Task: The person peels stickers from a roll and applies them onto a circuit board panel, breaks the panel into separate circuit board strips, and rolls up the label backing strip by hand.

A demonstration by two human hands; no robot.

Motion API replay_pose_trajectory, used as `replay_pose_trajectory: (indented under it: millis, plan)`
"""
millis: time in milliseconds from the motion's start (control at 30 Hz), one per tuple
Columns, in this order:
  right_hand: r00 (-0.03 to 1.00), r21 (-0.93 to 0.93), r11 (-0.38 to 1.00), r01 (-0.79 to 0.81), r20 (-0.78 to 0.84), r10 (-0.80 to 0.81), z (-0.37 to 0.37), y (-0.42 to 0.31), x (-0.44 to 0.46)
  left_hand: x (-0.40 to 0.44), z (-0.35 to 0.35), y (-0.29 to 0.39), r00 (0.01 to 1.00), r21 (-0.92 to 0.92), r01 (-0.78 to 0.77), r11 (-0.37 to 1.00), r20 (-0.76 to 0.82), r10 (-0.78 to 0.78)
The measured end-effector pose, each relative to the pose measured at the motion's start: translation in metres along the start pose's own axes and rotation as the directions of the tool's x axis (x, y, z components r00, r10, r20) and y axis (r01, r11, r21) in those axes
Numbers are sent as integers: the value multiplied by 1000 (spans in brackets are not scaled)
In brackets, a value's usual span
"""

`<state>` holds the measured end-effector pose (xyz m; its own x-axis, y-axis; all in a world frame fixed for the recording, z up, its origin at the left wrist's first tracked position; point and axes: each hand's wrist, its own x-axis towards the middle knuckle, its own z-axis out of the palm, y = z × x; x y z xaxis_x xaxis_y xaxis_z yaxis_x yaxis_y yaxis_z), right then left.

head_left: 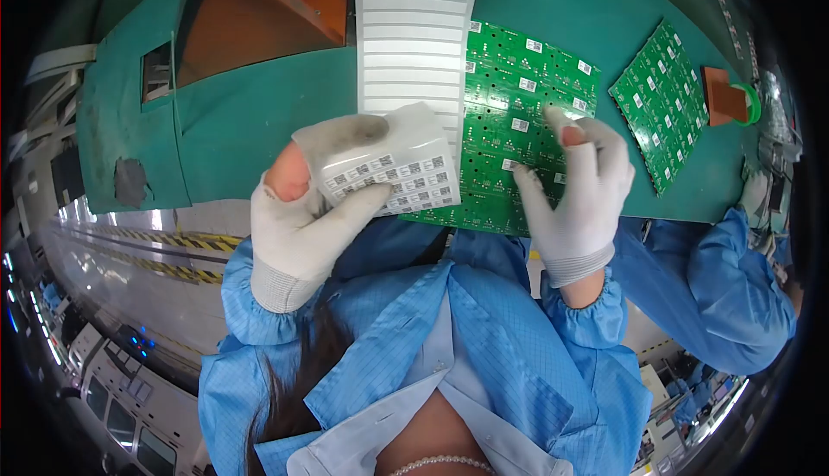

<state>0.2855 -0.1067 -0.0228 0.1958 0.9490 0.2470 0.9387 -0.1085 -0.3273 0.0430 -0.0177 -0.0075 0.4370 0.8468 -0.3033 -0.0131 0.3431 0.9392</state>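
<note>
My left hand (324,187), in a white glove with a bare fingertip showing, is closed on a sheet of QR code labels (406,178), pinched between thumb and fingers. The sheet's backing is glossy, and its printed labels sit in rows on the lower part. My right hand (583,187), gloved likewise, is over a green circuit board panel (492,187) with its fingers apart. Its thumb tip is beside a small white QR label (510,165) on the panel. More such labels are spread across the board. The sheet overlaps the panel's left edge from above.
A white ridged strip (414,36) runs away from me, left of the panel. Another labelled circuit board (663,100) lies to the right, near a green tape roll (749,105). A brown bin (259,18) stands at the back left. A co-worker's blue sleeve (734,295) is at right.
</note>
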Motion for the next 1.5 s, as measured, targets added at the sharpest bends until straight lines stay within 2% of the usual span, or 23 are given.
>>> replay_pose_trajectory:
  millis: [33, 67, 133, 200, 233, 367, 467, 533, 567, 667, 733, 767, 800, 833, 900, 933, 1033, 1067, 1167, 1500]
  plan:
    - [999, 11, 1000, -9, -39, 10, -3, -1, 2, 0, 2, 1, 1000, -24, 5, 1000, -6, -6]
    - [999, 129, 992, 3, -40, 3, -10, -6, 6, 0, 3, -1, 1000, -19, -18, 1000, 1, 18]
    - [995, 344, 933, 102, -47, -91, -13, -17, 5, -1, 4, -4, 998, -9, -63, 998, 16, 63]
    - [973, 412, 882, 228, -58, -225, -18, -32, 16, -1, 3, -4, 996, 42, -35, 998, 86, 31]
    - [954, 415, 861, 293, -71, -290, -17, -39, 22, -1, 3, -3, 993, 70, -24, 997, 121, 15]
    - [915, 367, 838, 404, -148, -376, 0, -52, 26, -6, 3, -2, 991, 19, 31, 999, 132, -33]
    - [853, 248, 820, 515, -235, -465, 12, -49, 27, -6, 2, -3, 991, 49, 15, 999, 129, -21]
    - [842, 206, 823, 529, -245, -481, 12, -50, 27, -7, 3, -2, 992, 96, 7, 995, 127, -19]
    - [862, 219, 837, 501, -213, -460, 9, -55, 25, -7, 3, 0, 992, 119, 4, 993, 126, -19]
    - [917, 362, 853, 375, -10, -399, -12, -59, 32, -5, 4, 1, 995, 12, 19, 1000, 99, -20]
    - [970, 490, 849, 198, 27, -242, -15, -50, 25, -7, -3, 7, 999, 97, -31, 995, -14, 33]
    - [994, 570, 816, 96, -8, -112, -10, -44, 19, -8, -9, 8, 996, 140, -52, 989, -68, 62]
    - [999, 654, 756, 12, -43, 21, -5, -38, 14, -8, -16, 8, 974, 170, -145, 975, -148, 171]
    - [983, 652, 738, -176, 71, 172, -10, -37, 16, -8, -24, 8, 934, 207, -232, 950, -224, 277]
    - [961, 583, 764, -276, 155, 229, -1, -24, 14, -12, -38, 11, 834, 241, -336, 910, -373, 407]
    - [963, 577, 771, -270, 173, 209, 5, -23, 11, -14, -44, 12, 813, 229, -365, 902, -394, 429]
    - [970, 549, 804, -229, 199, 140, 17, -26, 7, -14, -46, 9, 696, 345, -472, 811, -419, 583]
    - [976, 532, 823, -198, 189, 112, 19, -28, 9, -15, -51, 6, 698, 319, -526, 788, -368, 614]
    - [981, 453, 884, -119, 189, 36, 23, -28, 15, -18, -54, 4, 691, 297, -549, 781, -364, 625]
    - [984, 416, 903, -105, 172, 35, 32, -33, 18, -13, -50, -4, 679, 297, -516, 803, -429, 595]
